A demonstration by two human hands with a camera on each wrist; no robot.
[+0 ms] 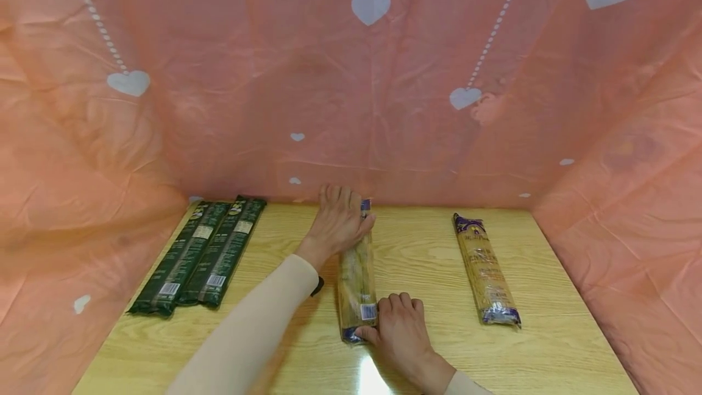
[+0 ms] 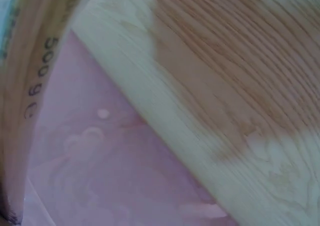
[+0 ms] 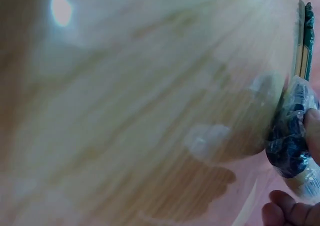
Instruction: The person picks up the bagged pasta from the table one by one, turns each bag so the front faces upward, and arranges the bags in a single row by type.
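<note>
A long packet [image 1: 356,279] with blue ends is at the centre of the wood-grained bench [image 1: 422,255], pointing toward the pink cloth [image 1: 329,78]. The left hand [image 1: 339,224] lies over its far part, thumb across the right edge; whether this grip pinches cannot be told. The right hand [image 1: 403,331] pinches the near end, thumb on top and fingers curled along the right side. Two green packets [image 1: 227,255] lie to the left; a purple-ended packet [image 1: 486,270] lies to the right.

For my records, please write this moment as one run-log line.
left hand: over middle packet's far end | right hand: grips near end | left: two green packets | right: purple-ended packet
</note>
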